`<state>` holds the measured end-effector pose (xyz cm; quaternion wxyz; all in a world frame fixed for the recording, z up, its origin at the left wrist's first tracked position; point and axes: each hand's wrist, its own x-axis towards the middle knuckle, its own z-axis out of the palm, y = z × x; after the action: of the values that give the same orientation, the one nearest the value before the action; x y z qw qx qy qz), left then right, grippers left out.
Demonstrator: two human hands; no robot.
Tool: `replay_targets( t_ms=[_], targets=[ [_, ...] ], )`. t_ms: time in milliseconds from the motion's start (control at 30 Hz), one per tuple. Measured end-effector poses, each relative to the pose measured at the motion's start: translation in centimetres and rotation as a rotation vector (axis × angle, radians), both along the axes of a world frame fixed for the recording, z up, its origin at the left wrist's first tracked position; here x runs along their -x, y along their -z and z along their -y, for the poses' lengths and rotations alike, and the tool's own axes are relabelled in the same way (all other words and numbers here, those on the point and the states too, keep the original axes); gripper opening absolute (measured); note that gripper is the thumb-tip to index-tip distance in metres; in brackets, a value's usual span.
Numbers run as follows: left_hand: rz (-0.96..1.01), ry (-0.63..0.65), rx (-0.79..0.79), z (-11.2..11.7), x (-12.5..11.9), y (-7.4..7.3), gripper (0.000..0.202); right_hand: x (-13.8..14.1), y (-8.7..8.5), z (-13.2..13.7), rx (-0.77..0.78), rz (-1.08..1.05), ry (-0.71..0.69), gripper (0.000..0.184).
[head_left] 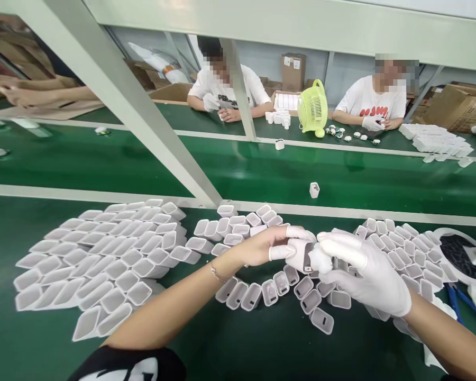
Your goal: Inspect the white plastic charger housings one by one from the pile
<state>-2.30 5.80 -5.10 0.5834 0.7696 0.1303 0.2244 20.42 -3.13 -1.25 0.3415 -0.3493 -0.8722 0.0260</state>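
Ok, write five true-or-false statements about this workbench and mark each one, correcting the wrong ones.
1. The right hand wears a full white glove. True.
2. The left hand is fully gloved too. False: only white finger cots show on it; the rest is bare.
3. The left hand holds a white plastic housing. True.
4. The right hand is far from that housing. False: it is right at the housing's end, its fingers around a white piece.
5. Blue-handled pliers lie to the right of the right hand. True.
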Motion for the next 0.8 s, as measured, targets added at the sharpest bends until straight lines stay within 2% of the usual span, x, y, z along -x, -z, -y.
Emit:
replay_targets(
  t_ms=[267,500,800],
  targets=[
    [0.010,-0.028,-0.040,0.2,0.2,0.0,0.052,0.9,-0.4,-0.3,0.068,0.154,-0.038,0.018],
    [0.006,-0.037,-0.002,0.4,0.3,0.1,0.053,0.6,0.2,0.0,-0.113,0.212,-0.005,0.012],
    [0.002,-0.086,-0.032,1.1,0.2,0.2,0.050,1.0,0.5,0.2,-0.151,0.298,0.074,0.014]
  ],
)
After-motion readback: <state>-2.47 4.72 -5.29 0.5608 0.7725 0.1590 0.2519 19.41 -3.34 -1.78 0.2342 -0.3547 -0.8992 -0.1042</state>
